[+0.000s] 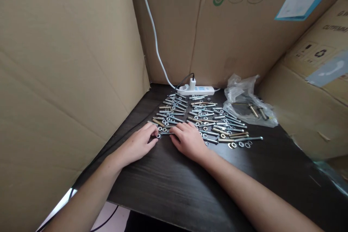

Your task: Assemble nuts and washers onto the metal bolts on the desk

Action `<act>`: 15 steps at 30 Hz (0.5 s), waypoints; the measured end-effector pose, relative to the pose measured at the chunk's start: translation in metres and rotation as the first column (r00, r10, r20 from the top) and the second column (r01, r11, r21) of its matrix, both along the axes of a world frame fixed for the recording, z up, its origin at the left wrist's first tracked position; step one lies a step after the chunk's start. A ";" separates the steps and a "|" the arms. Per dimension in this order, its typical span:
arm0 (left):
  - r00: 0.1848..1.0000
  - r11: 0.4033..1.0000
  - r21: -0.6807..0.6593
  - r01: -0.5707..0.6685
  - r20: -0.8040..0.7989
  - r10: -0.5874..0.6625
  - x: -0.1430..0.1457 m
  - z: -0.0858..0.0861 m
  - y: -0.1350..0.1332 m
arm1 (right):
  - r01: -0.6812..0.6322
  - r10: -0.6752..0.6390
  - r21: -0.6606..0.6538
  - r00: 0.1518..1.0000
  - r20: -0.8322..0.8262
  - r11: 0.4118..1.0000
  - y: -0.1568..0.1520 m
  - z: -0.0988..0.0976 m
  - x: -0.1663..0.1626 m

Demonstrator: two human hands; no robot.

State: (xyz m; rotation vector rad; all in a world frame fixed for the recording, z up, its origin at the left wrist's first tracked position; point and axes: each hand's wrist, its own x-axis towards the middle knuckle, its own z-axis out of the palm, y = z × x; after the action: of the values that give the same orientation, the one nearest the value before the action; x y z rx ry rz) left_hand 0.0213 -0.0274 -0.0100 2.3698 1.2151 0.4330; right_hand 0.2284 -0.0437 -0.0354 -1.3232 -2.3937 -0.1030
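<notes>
Zinc-plated steel bolt (pixel 166 133) is held on dark wooden worktop (pixel 174 181).
Judged stiff, light, slick; grips of left hand (pixel 138 144) and right hand (pixel 190 140) are clamped on its ends.

Centre of frame: left grip (pixel 138 142) and right grip (pixel 190 139) rest palm-down on the desk (pixel 168 185), fingertips touching one bolt (pixel 165 133) at the lower-left edge of the bolt rows (pixel 206 116).
</notes>
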 end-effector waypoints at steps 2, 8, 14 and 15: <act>1.000 1.000 0.011 -0.015 -0.011 0.015 -0.001 -0.001 0.000 | -0.009 0.010 0.014 1.000 -0.017 1.000 -0.001 0.002 -0.001; 1.000 1.000 -0.026 0.000 -0.023 0.000 0.012 0.018 -0.006 | 0.075 -0.064 0.102 0.992 -0.107 0.992 -0.006 0.027 0.033; 0.968 0.979 0.077 0.187 0.158 -0.197 0.068 0.059 -0.007 | 0.518 -0.493 0.142 0.852 -0.178 0.844 0.000 0.038 0.157; 0.958 0.973 0.144 0.181 0.198 -0.208 0.079 0.061 -0.003 | 0.607 -0.582 0.123 0.791 -0.192 0.785 0.002 0.035 0.179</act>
State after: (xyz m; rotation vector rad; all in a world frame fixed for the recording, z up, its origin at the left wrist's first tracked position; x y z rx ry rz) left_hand 0.1008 -0.0308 0.0507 2.4437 0.8723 0.6931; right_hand 0.4074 -0.0420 -0.0002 -1.8781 -1.7139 -0.3772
